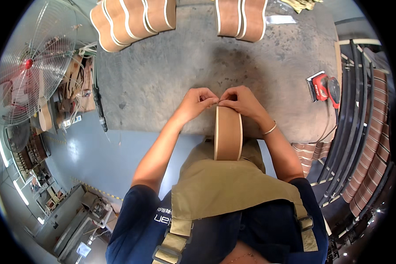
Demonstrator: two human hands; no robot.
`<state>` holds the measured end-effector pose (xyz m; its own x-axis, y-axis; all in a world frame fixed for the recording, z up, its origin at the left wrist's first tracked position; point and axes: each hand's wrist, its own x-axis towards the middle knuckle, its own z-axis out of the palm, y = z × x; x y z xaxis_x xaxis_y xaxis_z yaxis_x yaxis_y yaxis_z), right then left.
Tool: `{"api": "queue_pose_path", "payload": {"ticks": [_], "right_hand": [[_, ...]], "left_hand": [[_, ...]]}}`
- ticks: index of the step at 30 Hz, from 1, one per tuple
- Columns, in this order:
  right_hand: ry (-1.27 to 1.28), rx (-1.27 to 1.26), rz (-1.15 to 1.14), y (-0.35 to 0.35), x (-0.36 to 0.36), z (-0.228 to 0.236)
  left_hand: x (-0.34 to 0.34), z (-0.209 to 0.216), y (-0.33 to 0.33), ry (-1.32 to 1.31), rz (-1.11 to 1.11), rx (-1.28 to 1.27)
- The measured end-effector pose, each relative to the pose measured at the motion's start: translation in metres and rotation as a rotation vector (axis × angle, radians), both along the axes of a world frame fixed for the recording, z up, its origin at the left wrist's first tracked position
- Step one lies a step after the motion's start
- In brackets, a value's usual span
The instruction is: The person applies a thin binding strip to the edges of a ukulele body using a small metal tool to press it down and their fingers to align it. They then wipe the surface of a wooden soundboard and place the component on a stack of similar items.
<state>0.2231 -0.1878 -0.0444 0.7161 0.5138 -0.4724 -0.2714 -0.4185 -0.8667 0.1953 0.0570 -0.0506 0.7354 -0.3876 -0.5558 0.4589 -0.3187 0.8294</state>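
Note:
A long, curved brown piece with cream edges (228,134) stands between my body and the table's near edge, its far end under my fingers. My left hand (199,104) is closed in a pinch beside that end's left corner. Whatever lies between its fingertips is too small to name. Close against it, my right hand (243,104) has thumb and fingers pressed together at the top edge of the brown piece. A bracelet circles the right wrist. Both fingertips nearly meet above the left corner. The piece's lower end disappears behind my olive apron (233,185).
Wavy brown pieces with cream edges stand at the far left (134,20) and far middle (241,17) of the grey table (171,66). A red sander (323,87) lies right, its cord trailing. A black hand tool (99,105) hangs along the left edge, near a fan (29,64).

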Motion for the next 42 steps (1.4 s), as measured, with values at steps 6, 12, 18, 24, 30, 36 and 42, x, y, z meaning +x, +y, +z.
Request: {"api": "queue_pose_path", "payload": {"ticks": [6, 12, 18, 24, 30, 36, 42], "right_hand": [[-0.077, -0.043, -0.279, -0.018, -0.011, -0.005], [-0.057, -0.101, -0.285, -0.028, -0.019, -0.015], [-0.166, -0.096, -0.25, -0.028, -0.011, -0.026], [-0.047, -0.084, -0.051, -0.011, -0.003, -0.029], [0.091, -0.078, 0.032, -0.006, 0.005, -0.027], [0.095, -0.037, 0.031, -0.008, 0.005, -0.019], [0.084, 0.022, -0.011, -0.019, 0.003, -0.021]], "left_hand": [[-0.04, -0.012, -0.009, 0.242, 0.19, -0.153], [-0.053, -0.028, -0.018, 0.253, 0.242, -0.166], [-0.049, -0.016, -0.022, 0.148, 0.249, -0.157], [-0.049, -0.009, -0.017, 0.049, 0.41, -0.161], [-0.031, -0.013, -0.017, 0.023, 0.438, 0.054], [-0.014, -0.012, -0.009, 0.172, 0.191, -0.053], [0.0, -0.02, 0.006, 0.178, 0.108, -0.001]]}}
